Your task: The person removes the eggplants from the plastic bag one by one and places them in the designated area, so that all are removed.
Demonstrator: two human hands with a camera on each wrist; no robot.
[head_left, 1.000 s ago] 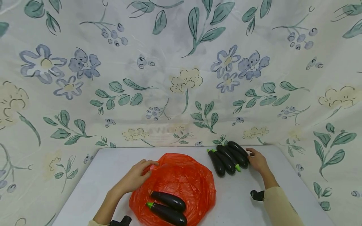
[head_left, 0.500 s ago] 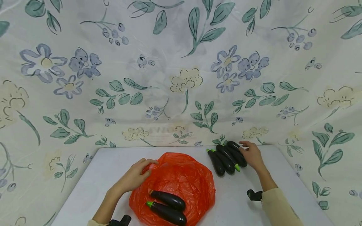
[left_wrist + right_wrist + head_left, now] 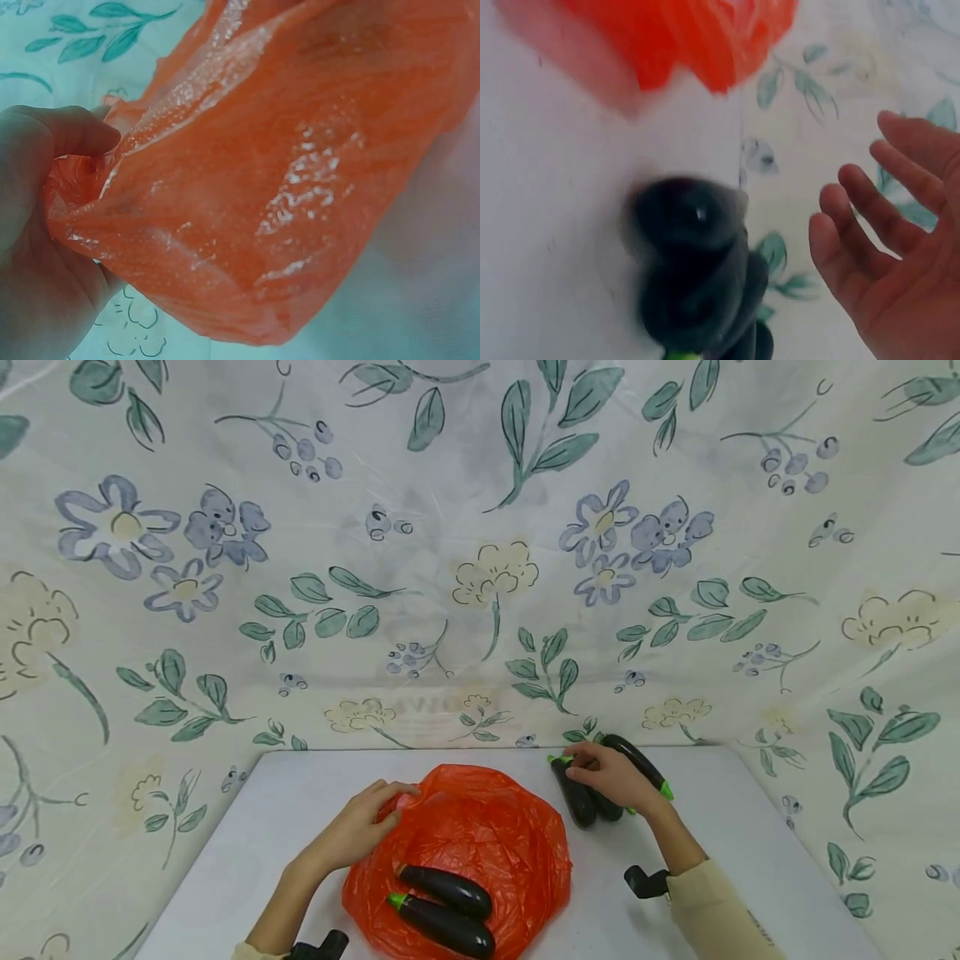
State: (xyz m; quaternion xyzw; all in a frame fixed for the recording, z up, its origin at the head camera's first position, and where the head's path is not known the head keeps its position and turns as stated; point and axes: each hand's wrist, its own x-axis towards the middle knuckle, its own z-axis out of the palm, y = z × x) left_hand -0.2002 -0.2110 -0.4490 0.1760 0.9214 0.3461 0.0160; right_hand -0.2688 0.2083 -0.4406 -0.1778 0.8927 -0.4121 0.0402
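Note:
In the head view my left hand [image 3: 360, 827] grips the rim of a red plastic bag [image 3: 517, 835]; the left wrist view shows my thumb and fingers curled on the thin plastic [image 3: 247, 217]. Two dark eggplants, one [image 3: 442, 891] behind the other [image 3: 442, 928], lie inside the bag. My right hand [image 3: 611, 777] is over a row of eggplants at the back right, covering part of them. One eggplant [image 3: 573, 793] shows left of that hand, another [image 3: 637, 764] right of it. In the right wrist view the fingers are spread, apart from the blurred eggplants [image 3: 690, 300].
A white table [image 3: 292, 793] carries everything. Floral cloth [image 3: 480, 610] hangs behind it and on both sides. Black wrist cameras sit at the right wrist [image 3: 647, 882] and left wrist [image 3: 321, 946].
My right hand has moved left, from the right end of the eggplant row to above its middle. The rightmost eggplant's green end has come into view. My left hand and the bag stay put.

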